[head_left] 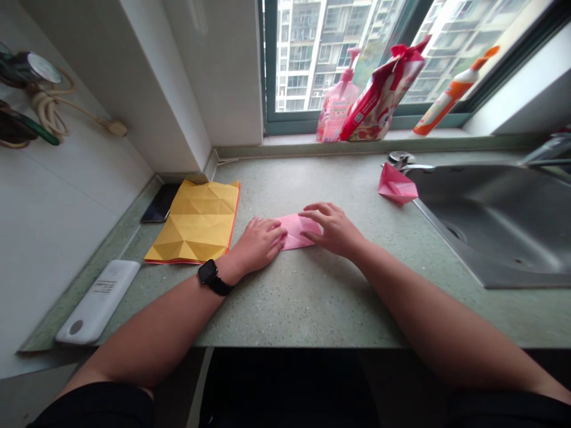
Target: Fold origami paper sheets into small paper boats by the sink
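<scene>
A small piece of folded pink paper (pixel 294 230) lies flat on the counter in front of me, with crease lines across it. My left hand (pixel 263 241) rests on its left end, fingers stretched out and pressing down. Over the right end is my right hand (pixel 335 229), its fingers spread and slightly curved. Whether the right fingertips touch the paper I cannot tell. Left of my hands lies a stack of creased yellow paper (pixel 200 214) with orange-red sheets below. A folded pink paper shape (pixel 397 185) stands by the sink.
The steel sink (pixel 464 261) takes up the right side. A dark phone (pixel 161 203) lies partly under the yellow paper, and a white power bank (pixel 99 302) sits nearer me. On the windowsill stand a pink pump bottle (pixel 338 110), a red bag (pixel 383 95) and an orange-and-white bottle (pixel 450 98).
</scene>
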Tool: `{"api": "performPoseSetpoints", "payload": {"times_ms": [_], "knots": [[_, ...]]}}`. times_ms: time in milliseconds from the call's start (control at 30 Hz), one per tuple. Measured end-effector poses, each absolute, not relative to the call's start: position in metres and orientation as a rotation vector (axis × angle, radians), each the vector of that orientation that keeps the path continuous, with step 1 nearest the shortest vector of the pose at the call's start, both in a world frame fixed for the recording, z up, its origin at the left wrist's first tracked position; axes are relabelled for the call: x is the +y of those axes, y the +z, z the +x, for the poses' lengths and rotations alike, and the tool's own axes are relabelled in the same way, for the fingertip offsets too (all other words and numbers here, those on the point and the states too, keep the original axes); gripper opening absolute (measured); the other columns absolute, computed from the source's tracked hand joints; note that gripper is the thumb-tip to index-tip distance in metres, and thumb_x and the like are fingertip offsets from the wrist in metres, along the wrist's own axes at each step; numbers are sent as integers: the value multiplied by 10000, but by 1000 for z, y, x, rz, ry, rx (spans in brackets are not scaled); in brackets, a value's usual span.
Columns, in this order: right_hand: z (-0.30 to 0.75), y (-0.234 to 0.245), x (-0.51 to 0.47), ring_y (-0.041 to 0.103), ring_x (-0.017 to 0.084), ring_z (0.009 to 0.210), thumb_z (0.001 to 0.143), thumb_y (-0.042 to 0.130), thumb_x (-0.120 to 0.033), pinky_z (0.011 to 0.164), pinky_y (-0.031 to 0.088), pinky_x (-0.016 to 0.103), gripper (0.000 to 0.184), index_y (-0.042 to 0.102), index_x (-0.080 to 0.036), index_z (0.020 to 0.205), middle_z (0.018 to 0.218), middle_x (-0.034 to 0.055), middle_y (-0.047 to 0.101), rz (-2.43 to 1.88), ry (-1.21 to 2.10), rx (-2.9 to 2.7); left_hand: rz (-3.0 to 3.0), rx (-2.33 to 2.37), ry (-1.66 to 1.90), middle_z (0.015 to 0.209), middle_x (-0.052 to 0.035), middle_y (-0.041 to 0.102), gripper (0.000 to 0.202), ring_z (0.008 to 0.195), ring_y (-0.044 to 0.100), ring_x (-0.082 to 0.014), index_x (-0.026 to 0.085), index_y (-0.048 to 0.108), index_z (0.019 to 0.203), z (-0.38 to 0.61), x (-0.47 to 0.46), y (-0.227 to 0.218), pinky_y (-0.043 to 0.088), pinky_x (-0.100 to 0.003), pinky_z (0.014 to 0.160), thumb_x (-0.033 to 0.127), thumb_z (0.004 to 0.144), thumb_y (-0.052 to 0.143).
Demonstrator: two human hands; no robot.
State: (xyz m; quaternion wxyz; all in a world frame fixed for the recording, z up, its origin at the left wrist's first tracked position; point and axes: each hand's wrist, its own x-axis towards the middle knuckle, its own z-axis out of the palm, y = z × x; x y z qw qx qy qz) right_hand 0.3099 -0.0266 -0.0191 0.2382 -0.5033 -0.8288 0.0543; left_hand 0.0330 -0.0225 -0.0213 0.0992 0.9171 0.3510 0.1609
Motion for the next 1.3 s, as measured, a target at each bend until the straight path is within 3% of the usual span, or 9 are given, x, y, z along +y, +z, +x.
{"api": "performPoseSetpoints", "payload": {"times_ms": [200,367,533,833,933,1067,1300], "knots": [[305,-33,-23,618,357,1355,943,827,-487,1183,464,582,414,778,-348,1331,1454,97,714,-1383,262,-2418,2726,988,497,1484,-137,664,260,1406,593,-330,236,729,1314,32,-22,-23,315,-688,1315,318,1108,593],[305,-33,-24,624,353,1340,941,831,-545,1206,451,596,454,765,-356,1348,1468,96,705,-1391,253,-2435,2679,704,652,1495,-113,668,258,1434,595,-279,263,751,1310,33,-18,-27,467,-557,1262,265,1128,568],[305,-30,-27,591,374,1394,913,845,-597,1267,371,685,549,731,-396,1411,1522,90,670,-1438,274,-2449,2623,609,610,1381,-111,733,271,1251,696,-246,243,784,1257,32,-15,-30,584,-477,1119,224,1131,545],[313,-30,-24,542,400,1456,927,828,-572,1257,378,709,584,705,-405,1473,1566,100,642,-1415,325,-2498,2691,579,535,1418,-111,703,456,1322,665,-245,325,734,1434,29,-16,-27,561,-487,1162,108,1104,506],[316,-30,-23,540,382,1477,925,839,-548,1265,381,684,592,700,-398,1481,1584,103,634,-1392,372,-2503,2709,569,506,1440,-94,693,491,1319,662,-231,337,742,1419,29,-16,-27,544,-476,1181,63,1082,514],[321,-28,-22,525,394,1515,932,837,-502,1280,317,755,621,673,-384,1519,1628,118,605,-1393,430,-2512,2719,590,499,1488,-97,673,474,1374,641,-246,328,771,1367,29,-16,-28,533,-486,1198,45,1063,543],[351,-28,-16,309,442,1669,859,892,-497,1289,270,790,880,524,-400,1653,1798,115,395,-1526,536,-2469,2685,629,509,1473,-105,698,433,1387,650,-257,327,783,1350,29,-19,-28,529,-515,1210,73,1077,563]]}}
